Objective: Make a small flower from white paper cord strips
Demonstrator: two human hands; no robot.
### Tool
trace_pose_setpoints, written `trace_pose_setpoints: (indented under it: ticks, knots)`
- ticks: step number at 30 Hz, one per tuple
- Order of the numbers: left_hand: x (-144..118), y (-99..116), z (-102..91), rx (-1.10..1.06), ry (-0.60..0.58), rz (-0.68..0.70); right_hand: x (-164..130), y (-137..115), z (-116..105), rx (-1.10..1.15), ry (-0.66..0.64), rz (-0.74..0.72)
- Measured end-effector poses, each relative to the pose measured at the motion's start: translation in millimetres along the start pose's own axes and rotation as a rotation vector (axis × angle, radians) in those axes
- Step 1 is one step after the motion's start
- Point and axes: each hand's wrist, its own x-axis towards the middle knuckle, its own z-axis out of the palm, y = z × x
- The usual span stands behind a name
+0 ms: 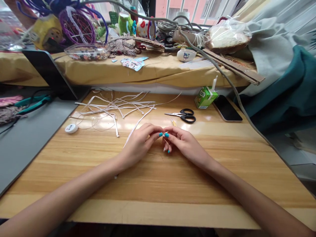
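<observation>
1. Head view: the left hand [139, 142] and right hand [184, 141] meet fingertip to fingertip, both pinching a white strip [138, 123] that trails away up the wooden table [222, 164].
2. The paired grip likely steadies the strip's end for fine work.
3. Scissors [182, 115], a green juice carton [205, 97] and a phone [226, 108] lie beyond; a cluttered shelf [158, 67] stands behind.

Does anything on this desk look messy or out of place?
Mostly the loose white strips, strewn in a tangle across the wooden table beyond the left hand. One strip trails into the pinch where the left and right hand meet. The scissors and green carton look undisturbed.
</observation>
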Motion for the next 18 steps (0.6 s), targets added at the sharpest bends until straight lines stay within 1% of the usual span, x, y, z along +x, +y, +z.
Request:
trace_pose_setpoints:
  ticks: [2,4,9,12,14,18]
  knots:
    - [-0.1,-1.0,0.5,0.002,-0.020,0.016,-1.0,0.9,1.2,0.012,0.006,0.018]
    - [0.1,-0.9,0.1,-0.013,-0.040,-0.001,-2.0,0.6,2.2,-0.016,0.023,0.020]
    - [2.3,3.1,-4.1,-0.158,-0.082,-0.180,-1.7,-3.3,2.5,-0.080,0.045,0.019]
    - [3.8,4.9,-5.5,-0.166,-0.077,-0.254,-0.1,-5.5,0.6,-0.050,0.033,0.061]
    - [4.4,5.0,-5.3,-0.140,-0.077,-0.269,0.5,-6.5,-0.5,-0.006,0.034,0.099]
    - [4.7,2.2,-2.2,-0.065,-0.094,-0.245,0.1,-7.3,-0.5,0.057,0.036,0.151]
